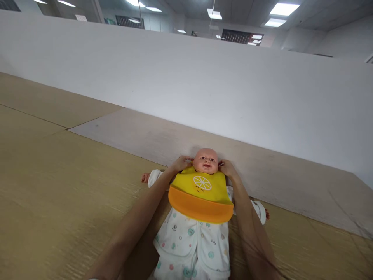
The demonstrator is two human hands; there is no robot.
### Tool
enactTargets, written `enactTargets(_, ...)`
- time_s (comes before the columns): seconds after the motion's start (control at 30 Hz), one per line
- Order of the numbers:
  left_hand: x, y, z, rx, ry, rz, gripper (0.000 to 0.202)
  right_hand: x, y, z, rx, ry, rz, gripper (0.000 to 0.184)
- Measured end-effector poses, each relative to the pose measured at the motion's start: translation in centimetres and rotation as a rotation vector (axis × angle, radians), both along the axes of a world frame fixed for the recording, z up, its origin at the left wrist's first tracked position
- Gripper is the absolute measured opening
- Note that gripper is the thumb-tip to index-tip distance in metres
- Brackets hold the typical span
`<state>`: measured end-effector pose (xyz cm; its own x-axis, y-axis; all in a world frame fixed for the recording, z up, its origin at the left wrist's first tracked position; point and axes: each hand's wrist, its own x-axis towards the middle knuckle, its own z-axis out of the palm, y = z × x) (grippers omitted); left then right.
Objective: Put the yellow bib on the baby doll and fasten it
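Observation:
A baby doll (pixel 205 157) lies on its back, its head toward the wall, dressed in a white patterned outfit (pixel 189 237). Across its chest is a yellow bib (pixel 186 179) with a white citrus-slice print and an orange catch pocket (pixel 201 205) along the bottom. My left hand (pixel 183 163) is beside the doll's neck, fingers closed at the bib's upper edge. On the other side of the neck, my right hand (pixel 227 168) pinches the bib's other upper end. The fingertips and the bib's ends are partly hidden behind the doll's head.
The doll rests on a tan wooden surface (pixel 72 186) with a paler panel (pixel 140 134) behind its head. A white partition (pixel 186 77) rises along the back, with glass and ceiling lights (pixel 284 9) beyond it. The doll's arms stretch out sideways.

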<state>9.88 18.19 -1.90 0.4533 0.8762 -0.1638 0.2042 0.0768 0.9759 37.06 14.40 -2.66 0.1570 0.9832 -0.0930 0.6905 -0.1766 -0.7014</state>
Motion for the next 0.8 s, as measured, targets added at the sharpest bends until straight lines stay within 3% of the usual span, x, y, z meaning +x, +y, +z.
enactTargets(0.1, -0.8, -0.9, 0.9, -0.07, -0.021, -0.009, 0.035, -0.4, -0.1, 0.2, -0.029, -0.014, -0.038, 0.002)
enactTargets(0.23, -1.6, -2.8, 2.1, -0.196, -0.073, 0.062, 0.037, -0.9, -0.4, 0.9, -0.025, -0.03, -0.078, 0.007)
enactTargets(0.43, -3.1, -6.1, 3.1, -0.17, -0.038, 0.128, 0.036, -0.1, -1.7, 2.4, -0.043, -0.079, -0.14, 0.015)
enactTargets(0.6, -5.2, -8.7, 3.8, -0.096, 0.087, 0.113, 0.04, 0.1, -4.8, 5.4, -0.007, -0.113, -0.153, 0.022)
enactTargets(0.67, -5.8, -9.5, 3.9, -0.105, 0.087, 0.1, 0.043, -0.2, -7.1, 7.1, 0.053, -0.057, -0.049, 0.022)
enactTargets(0.8, -6.0, -10.5, 4.3, -0.168, -0.036, 0.098, 0.044, -1.7, -13.2, 9.3, 0.07, 0.086, 0.399, 0.039)
